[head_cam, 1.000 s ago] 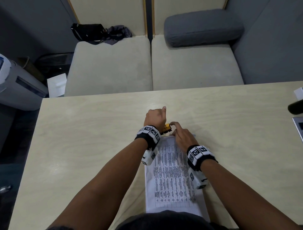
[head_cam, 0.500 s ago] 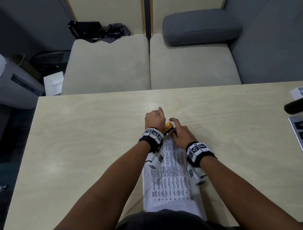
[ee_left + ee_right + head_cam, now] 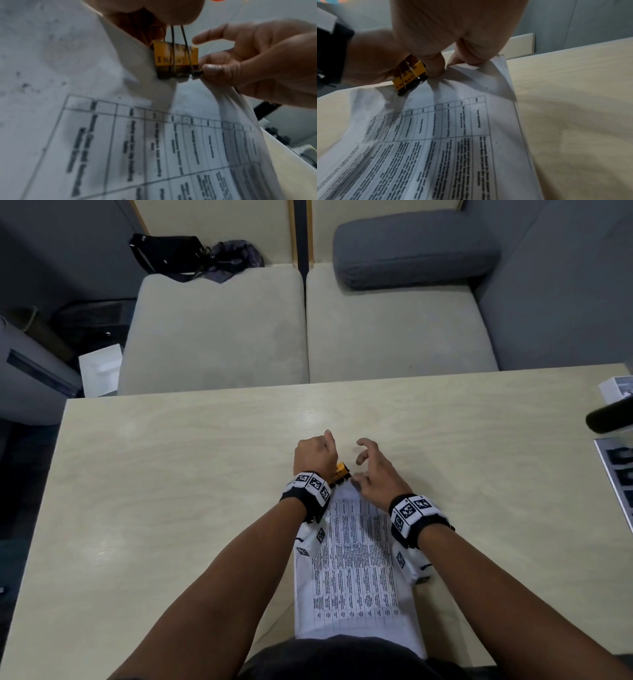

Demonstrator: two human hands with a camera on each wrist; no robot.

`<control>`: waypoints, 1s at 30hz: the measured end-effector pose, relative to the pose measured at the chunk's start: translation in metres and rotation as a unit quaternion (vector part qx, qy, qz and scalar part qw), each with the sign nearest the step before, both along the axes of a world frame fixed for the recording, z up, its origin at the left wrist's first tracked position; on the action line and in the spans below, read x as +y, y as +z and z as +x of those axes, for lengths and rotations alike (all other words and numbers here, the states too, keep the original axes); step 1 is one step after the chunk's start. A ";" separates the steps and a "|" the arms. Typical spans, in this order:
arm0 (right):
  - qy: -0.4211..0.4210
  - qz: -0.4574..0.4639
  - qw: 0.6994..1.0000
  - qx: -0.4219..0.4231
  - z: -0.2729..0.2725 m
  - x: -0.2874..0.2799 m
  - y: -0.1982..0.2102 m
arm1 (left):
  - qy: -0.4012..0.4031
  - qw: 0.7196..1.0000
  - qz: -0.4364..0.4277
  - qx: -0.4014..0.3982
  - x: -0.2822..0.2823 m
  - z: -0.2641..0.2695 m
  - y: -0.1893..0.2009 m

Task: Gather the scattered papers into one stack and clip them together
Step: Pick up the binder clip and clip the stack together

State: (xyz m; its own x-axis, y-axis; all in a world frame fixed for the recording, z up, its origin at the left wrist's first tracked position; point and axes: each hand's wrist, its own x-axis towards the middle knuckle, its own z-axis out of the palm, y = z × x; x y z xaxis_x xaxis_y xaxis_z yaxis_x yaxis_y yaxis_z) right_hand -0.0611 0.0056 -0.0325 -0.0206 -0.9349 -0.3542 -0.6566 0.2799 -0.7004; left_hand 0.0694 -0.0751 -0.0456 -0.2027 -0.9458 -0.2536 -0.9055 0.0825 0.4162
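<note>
Since a moment ago the right hand (image 3: 376, 474) has spread its fingers while pinching the paper stack (image 3: 356, 570) on the surface (image 3: 171, 474); the left hand (image 3: 315, 455) keeps its grip clamped on the yellow binder clip (image 3: 175, 59) at the stack's far edge.

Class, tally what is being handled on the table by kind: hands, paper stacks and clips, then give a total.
Hands: 2, left hand and right hand
Paper stack: 1
Yellow binder clip: 1
Total: 4
</note>
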 end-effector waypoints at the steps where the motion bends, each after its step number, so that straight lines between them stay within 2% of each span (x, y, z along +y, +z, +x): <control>1: 0.008 -0.007 1.000 -0.002 -0.001 0.000 -0.001 | -0.007 1.000 0.002 -0.011 -0.001 0.001 -0.001; 5: 0.020 -0.009 1.000 -0.019 -0.002 -0.002 -0.003 | -0.073 0.997 0.004 0.005 0.004 -0.006 0.001; 9: 0.009 0.001 1.000 -0.015 -0.003 0.001 -0.003 | -0.161 0.985 -0.007 -0.064 0.012 -0.009 0.011; 12: 0.004 -0.004 1.000 -0.008 -0.003 0.003 -0.006 | -0.176 0.982 -0.010 -0.072 0.013 -0.008 0.011; 14: 0.012 -0.002 1.000 0.001 -0.004 0.002 -0.008 | -0.179 0.983 0.002 -0.042 0.012 -0.006 0.006; 17: 0.031 0.012 0.999 0.008 -0.005 0.001 -0.008 | -0.233 0.970 0.044 -0.060 0.016 -0.003 0.009; 18: 0.036 0.018 0.999 0.002 -0.005 0.001 -0.008 | -0.234 0.969 0.051 -0.064 0.017 -0.001 0.007; 21: 0.073 0.031 0.997 0.021 -0.005 -0.002 -0.007 | -0.169 0.984 0.055 -0.010 0.017 0.005 -0.002; 24: 0.142 0.066 0.982 0.110 -0.010 -0.001 -0.011 | -0.034 0.990 0.074 0.117 0.015 0.023 -0.017; 25: 0.163 0.076 0.972 0.153 -0.012 0.001 -0.012 | -0.026 0.988 0.096 0.120 0.015 0.030 -0.024; 28: 0.183 0.085 0.947 0.251 -0.024 0.003 -0.017 | -0.102 0.981 0.155 0.060 0.015 0.056 -0.034; 30: 0.179 0.091 0.940 0.275 -0.030 0.004 -0.016 | -0.113 0.970 0.191 0.102 0.017 0.070 -0.036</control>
